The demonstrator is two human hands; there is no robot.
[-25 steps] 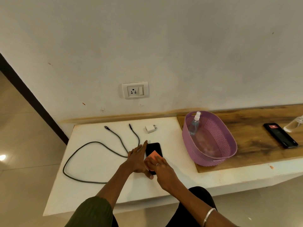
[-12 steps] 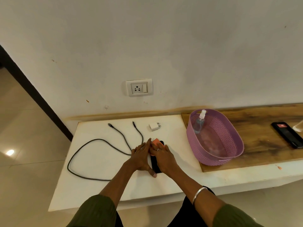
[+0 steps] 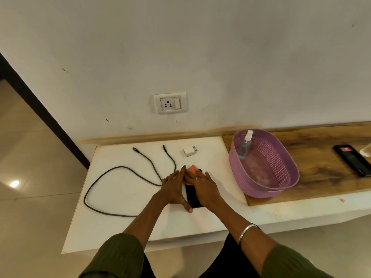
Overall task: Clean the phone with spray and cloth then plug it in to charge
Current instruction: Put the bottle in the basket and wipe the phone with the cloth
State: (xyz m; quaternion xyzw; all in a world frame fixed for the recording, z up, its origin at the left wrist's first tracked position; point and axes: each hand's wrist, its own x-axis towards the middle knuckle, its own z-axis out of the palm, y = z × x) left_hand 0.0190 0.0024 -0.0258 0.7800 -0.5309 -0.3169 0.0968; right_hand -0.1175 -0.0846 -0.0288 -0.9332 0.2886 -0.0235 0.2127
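A black phone (image 3: 192,197) lies flat on the white counter (image 3: 124,227). My left hand (image 3: 174,189) rests on its left edge with straight fingers, thumb at the near corner. My right hand (image 3: 202,187) presses an orange cloth (image 3: 192,169) flat onto the phone's far end. A grey charging cable (image 3: 112,171) loops to the left, both plugs free. The white charger adapter (image 3: 189,151) lies near the wall, below the wall socket (image 3: 170,102). A clear spray bottle (image 3: 244,146) leans inside the purple basket (image 3: 289,173).
The basket stands on a wooden board (image 3: 321,167) at the right. A second black phone (image 3: 353,159) lies on that board near the right edge, beside a clear object cut off by the frame. The counter's left end drops to a tiled floor (image 3: 30,157).
My right hand has slid the orange cloth from the phone's middle toward its far end. My left hand stays at the phone's left edge. The camera has shifted slightly.
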